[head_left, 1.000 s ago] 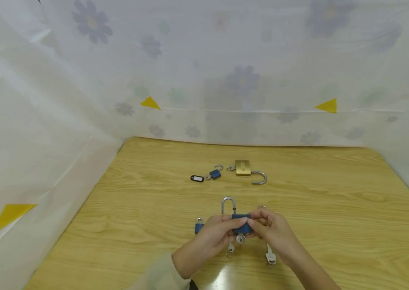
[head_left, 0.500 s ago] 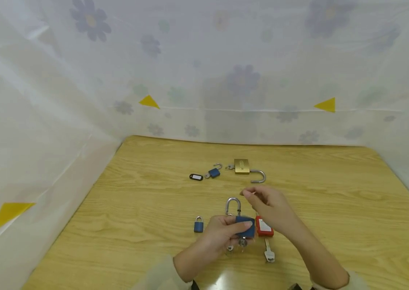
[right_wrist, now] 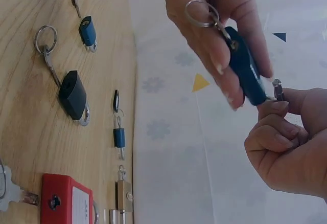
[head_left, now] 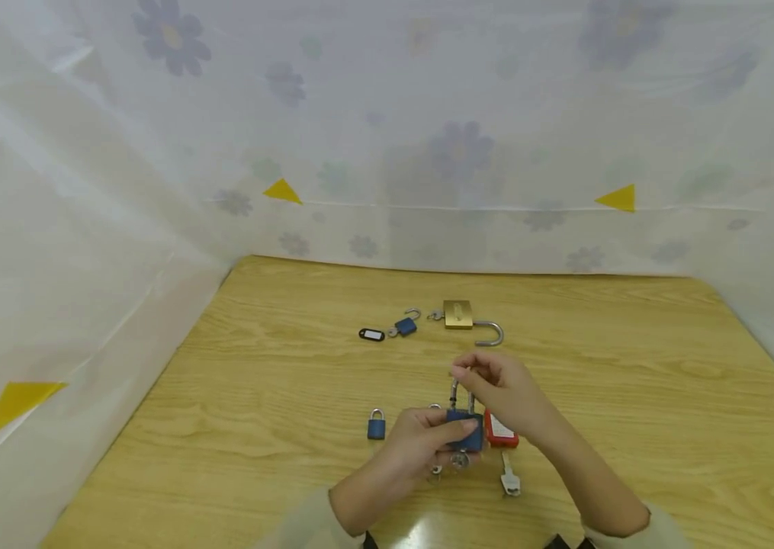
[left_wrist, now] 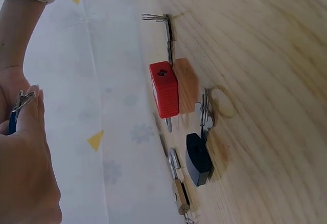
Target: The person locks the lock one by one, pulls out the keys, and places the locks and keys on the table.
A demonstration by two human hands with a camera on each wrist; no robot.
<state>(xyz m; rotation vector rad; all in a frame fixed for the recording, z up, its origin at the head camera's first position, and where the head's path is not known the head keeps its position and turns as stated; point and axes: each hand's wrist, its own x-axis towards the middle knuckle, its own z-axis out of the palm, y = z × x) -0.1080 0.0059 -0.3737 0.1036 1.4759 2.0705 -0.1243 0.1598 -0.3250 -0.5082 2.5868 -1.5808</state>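
A blue padlock (head_left: 465,431) is gripped by its body in my left hand (head_left: 410,446), thumb across its front. Its key with a ring (head_left: 460,460) hangs from the underside. Above the body, the raised shackle (head_left: 454,394) is pinched near its top by my right hand (head_left: 506,393); both legs stand over the body in the head view. The right wrist view shows the padlock (right_wrist: 246,70) edge-on between the left hand's fingers and thumb, the right hand (right_wrist: 288,139) at the shackle (right_wrist: 278,90). Key rings (left_wrist: 24,100) show beside the left hand in its own wrist view.
A red padlock (head_left: 502,429) with a key (head_left: 510,476) lies right. A black padlock (right_wrist: 72,96) is mostly hidden behind the left hand in the head view. A small blue padlock (head_left: 376,425) stands left. Farther back lie a brass padlock (head_left: 457,315), another blue padlock (head_left: 406,327) and a black tag (head_left: 371,335).
My right hand has left the blue padlock's body and risen to its shackle. The shackle, swung out to the left before, now stands over the body. The left hand keeps its grip.
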